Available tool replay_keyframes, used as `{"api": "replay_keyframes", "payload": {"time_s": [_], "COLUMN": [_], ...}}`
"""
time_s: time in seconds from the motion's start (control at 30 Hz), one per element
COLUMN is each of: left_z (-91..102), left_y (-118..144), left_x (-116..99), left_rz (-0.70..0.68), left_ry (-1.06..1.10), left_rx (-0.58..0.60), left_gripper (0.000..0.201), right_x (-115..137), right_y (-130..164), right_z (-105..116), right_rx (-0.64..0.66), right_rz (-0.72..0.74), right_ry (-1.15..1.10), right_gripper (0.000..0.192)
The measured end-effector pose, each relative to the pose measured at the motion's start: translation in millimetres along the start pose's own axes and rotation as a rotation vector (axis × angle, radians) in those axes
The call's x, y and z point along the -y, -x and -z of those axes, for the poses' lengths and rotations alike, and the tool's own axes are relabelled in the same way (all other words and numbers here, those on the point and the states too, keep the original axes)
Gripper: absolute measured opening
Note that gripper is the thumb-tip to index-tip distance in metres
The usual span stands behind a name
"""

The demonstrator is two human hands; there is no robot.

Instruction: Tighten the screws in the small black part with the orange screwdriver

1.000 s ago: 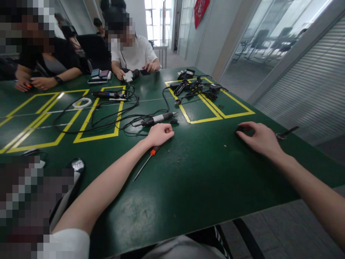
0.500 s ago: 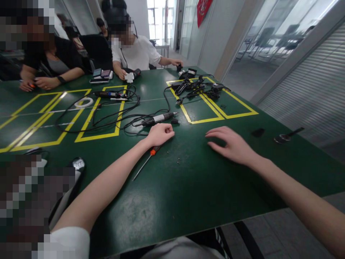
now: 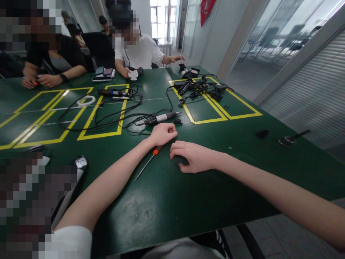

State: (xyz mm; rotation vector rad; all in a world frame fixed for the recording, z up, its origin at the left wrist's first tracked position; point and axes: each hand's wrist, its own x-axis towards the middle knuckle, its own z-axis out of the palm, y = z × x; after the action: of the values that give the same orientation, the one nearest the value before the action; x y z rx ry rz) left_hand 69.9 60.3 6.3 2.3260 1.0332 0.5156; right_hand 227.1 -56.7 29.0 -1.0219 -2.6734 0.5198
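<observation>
My left hand [image 3: 163, 133] rests on the green table [image 3: 167, 201] as a closed fist; nothing shows inside it. A thin screwdriver [image 3: 151, 158] with an orange collar lies under its wrist, tip pointing toward me. My right hand [image 3: 192, 156] lies palm down just right of the screwdriver, fingers curled with their tips on the table where tiny screws lay; the screws are hidden under it. The two hands are almost touching. A small flat black piece [image 3: 262, 134] lies alone farther right.
A corded electric screwdriver [image 3: 159, 118] and looping black cables [image 3: 107, 120] lie beyond my left hand inside yellow tape boxes [image 3: 102, 135]. More black chargers [image 3: 198, 88] sit at the back right. A spoon-like tool [image 3: 292, 137] lies near the right edge. Two people sit across the table.
My right hand left the small black piece at the right and swept left across the table to beside my left fist. The left hand stayed put.
</observation>
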Motion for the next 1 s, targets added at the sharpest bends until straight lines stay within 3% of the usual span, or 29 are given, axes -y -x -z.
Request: {"api": "replay_keyframes", "payload": {"time_s": [0.17, 0.37, 0.5, 0.63, 0.8, 1.0], "left_z": [0.2, 1.0, 1.5, 1.7, 1.7, 1.9], "left_y": [0, -1, 0, 0, -1, -1], "left_x": [0, 0, 0, 0, 1, 1], "left_rz": [0.002, 0.001, 0.001, -0.003, -0.004, -0.004], "left_ry": [-0.009, -0.012, -0.012, -0.014, -0.013, -0.015], "left_rx": [0.002, 0.002, 0.001, 0.002, 0.004, 0.008], "left_gripper": [0.019, 0.018, 0.019, 0.019, 0.019, 0.018], "right_x": [1, -2, -17, -54, -105, -130], "right_y": [16, 27, 35, 58, 109, 162], "right_z": [3, 7, 15, 34, 66, 87], "right_rx": [0.030, 0.057, 0.035, -0.024, -0.073, -0.080], "right_rz": [0.009, -0.010, -0.062, -0.237, -0.526, -0.775], "right_ry": [0.020, 0.057, 0.145, 0.194, 0.269, 0.295], "right_gripper": [0.016, 0.017, 0.018, 0.019, 0.016, 0.009]}}
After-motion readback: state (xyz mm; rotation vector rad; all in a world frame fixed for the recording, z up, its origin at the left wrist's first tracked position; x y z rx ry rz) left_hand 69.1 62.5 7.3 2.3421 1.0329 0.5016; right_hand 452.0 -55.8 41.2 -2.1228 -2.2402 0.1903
